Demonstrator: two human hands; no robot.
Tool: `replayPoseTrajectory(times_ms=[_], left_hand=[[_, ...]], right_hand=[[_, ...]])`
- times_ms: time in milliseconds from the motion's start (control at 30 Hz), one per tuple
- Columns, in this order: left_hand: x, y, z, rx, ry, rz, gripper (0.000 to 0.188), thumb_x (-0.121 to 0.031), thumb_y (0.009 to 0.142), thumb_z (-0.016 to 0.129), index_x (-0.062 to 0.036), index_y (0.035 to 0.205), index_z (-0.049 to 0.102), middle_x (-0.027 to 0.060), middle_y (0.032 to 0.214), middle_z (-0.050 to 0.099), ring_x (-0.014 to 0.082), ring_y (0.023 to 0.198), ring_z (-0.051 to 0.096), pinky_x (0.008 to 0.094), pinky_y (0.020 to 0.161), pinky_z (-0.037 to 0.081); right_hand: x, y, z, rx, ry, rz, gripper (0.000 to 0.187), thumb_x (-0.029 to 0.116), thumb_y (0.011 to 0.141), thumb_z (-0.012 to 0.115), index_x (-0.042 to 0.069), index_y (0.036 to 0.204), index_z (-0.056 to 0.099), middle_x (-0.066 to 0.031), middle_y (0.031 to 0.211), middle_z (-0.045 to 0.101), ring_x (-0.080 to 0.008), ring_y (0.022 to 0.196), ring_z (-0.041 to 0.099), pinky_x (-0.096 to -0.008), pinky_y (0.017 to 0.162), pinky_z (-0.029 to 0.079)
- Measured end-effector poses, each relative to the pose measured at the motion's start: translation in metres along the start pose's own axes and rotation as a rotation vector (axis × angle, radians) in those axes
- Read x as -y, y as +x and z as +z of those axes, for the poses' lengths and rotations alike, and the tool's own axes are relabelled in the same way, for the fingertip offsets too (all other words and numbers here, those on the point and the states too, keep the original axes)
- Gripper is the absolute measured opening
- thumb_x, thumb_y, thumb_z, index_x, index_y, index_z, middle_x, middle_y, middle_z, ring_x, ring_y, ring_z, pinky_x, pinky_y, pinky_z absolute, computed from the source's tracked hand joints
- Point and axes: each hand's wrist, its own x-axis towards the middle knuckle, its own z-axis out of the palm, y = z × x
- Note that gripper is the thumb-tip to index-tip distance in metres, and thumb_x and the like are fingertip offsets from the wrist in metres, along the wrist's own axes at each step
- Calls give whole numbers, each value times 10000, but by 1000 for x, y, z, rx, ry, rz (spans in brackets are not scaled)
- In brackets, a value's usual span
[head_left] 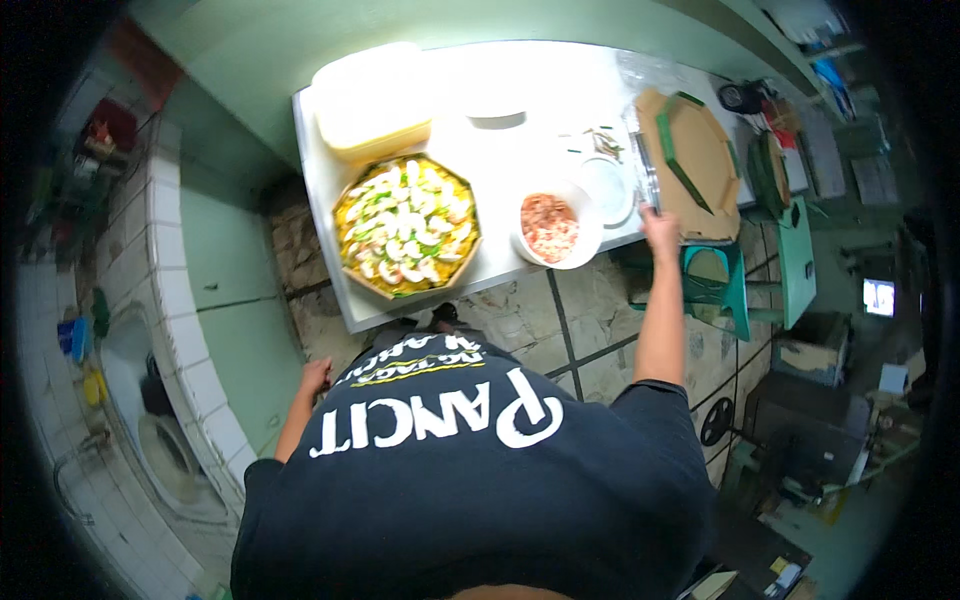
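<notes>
Spanning upper middle: white counter (490, 170). Octagonal food tray (364, 282) at left end; open cardboard box (708, 145) at right. White tub (591, 236) of reddish chopped food near front edge. Slim shiny strip (645, 172) (tongs, perhaps) beside box, long axis pointing away from person, just beyond right hand (661, 231), nearer one. Right fingers drawn in, grip unclear. Left hand (317, 375) low by hip; cannot tell if holding anything.
</notes>
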Motion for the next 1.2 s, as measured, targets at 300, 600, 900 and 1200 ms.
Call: replayPoseTrajectory(times_ms=[300,600,900,1200], left_hand=[[-38,-33,12,-141,-148,-153,352,-374,904,586,-66,733,587,30,537,519,143,454,508,309,413,371],[-2,-26,59,-192,-169,-144,355,-340,897,607,-20,750,649,42,601,594,128,525,508,297,502,401],[10,-24,49,-72,32,27,367,-373,895,592,-38,750,618,42,569,550,150,476,486,320,455,368],[24,-30,1,-95,105,91,375,-373,893,585,-27,752,615,48,566,554,150,457,479,326,417,342]], right_hand=[[-87,0,75,-1,-241,-310,262,105,743,712,42,984,629,-183,1336,441,-440,1296,337,-491,1049,330],[-93,36,45,124,-195,-500,298,7,698,713,35,984,633,-181,1326,439,-344,1197,471,-407,977,412],[-67,36,51,130,-261,-513,373,60,733,704,24,1079,571,-202,1389,394,-432,1319,313,-462,1079,309],[-34,22,54,100,453,-280,241,118,838,679,78,1058,591,-38,1058,611,-167,947,552,-309,867,446]])
